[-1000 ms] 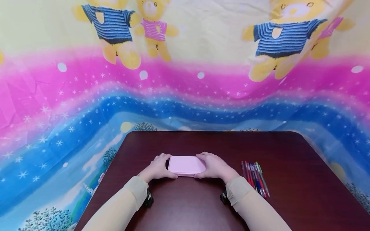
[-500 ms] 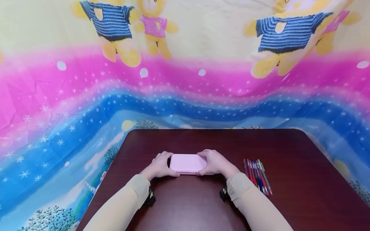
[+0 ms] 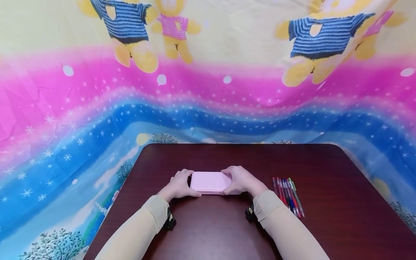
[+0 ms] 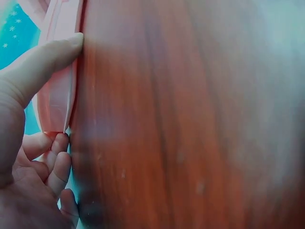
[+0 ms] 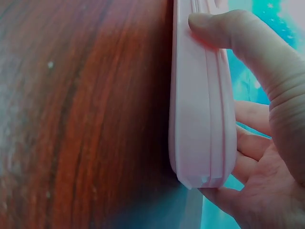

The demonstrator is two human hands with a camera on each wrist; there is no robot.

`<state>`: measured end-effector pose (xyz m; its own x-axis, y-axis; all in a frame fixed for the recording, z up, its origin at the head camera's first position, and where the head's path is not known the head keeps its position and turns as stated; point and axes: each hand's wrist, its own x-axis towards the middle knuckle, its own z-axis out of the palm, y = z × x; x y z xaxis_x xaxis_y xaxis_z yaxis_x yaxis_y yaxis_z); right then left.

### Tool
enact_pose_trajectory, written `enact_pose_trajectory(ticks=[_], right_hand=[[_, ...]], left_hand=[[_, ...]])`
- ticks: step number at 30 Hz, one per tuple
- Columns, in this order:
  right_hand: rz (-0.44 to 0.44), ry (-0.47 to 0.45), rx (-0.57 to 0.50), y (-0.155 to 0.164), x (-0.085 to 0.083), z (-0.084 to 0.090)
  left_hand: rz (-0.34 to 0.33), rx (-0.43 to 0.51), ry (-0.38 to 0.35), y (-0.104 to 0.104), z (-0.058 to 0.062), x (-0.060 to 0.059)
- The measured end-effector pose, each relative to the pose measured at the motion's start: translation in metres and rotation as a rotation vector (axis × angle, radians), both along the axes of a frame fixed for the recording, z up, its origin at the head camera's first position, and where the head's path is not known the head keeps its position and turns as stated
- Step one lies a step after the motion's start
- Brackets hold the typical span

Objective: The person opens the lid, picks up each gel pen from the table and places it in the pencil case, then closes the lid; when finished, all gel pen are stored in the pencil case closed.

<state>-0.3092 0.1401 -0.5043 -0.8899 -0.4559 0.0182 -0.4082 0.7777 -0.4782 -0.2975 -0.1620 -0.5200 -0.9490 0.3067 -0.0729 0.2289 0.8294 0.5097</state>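
Note:
A pink pencil case (image 3: 211, 181) with rounded corners lies flat, its long side facing me, near the middle of the dark red-brown table (image 3: 208, 224). My left hand (image 3: 180, 185) holds its left end, thumb along the near side and fingers round behind. At the other end my right hand (image 3: 242, 181) grips it the same way. In the left wrist view, the left thumb (image 4: 52, 55) presses on the case's near side, with fingertips at its end. A seam runs along the case (image 5: 198, 105) in the right wrist view, where the right thumb lies across it.
Several pens (image 3: 288, 196) in red, blue, dark and green lie side by side to the right of my right hand. Behind the table hangs a printed cloth (image 3: 208, 94) with bears and snowflakes. A black wrist strap (image 3: 169, 219) shows under the left sleeve.
The scene sits slightly higher in the head view, as the camera has tilted a little. Both hands keep their hold on the pencil case, and the pens lie as before.

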Motion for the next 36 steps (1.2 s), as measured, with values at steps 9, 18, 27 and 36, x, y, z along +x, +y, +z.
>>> enact_pose_trajectory(ticks=[9,18,27,36], right_hand=[[0.021,0.011,0.037,0.001,0.001,0.006],[0.028,-0.011,0.049,-0.001,-0.001,0.007],[0.06,-0.014,0.063,-0.002,-0.005,0.012],[0.036,0.016,0.153,-0.013,0.004,0.01]], left_hand=[[0.019,0.018,-0.008,0.002,-0.001,0.002],[0.021,0.011,-0.007,0.002,-0.002,0.003],[0.015,0.02,0.015,0.001,-0.003,0.002],[0.025,0.025,-0.003,0.0,-0.004,0.002]])
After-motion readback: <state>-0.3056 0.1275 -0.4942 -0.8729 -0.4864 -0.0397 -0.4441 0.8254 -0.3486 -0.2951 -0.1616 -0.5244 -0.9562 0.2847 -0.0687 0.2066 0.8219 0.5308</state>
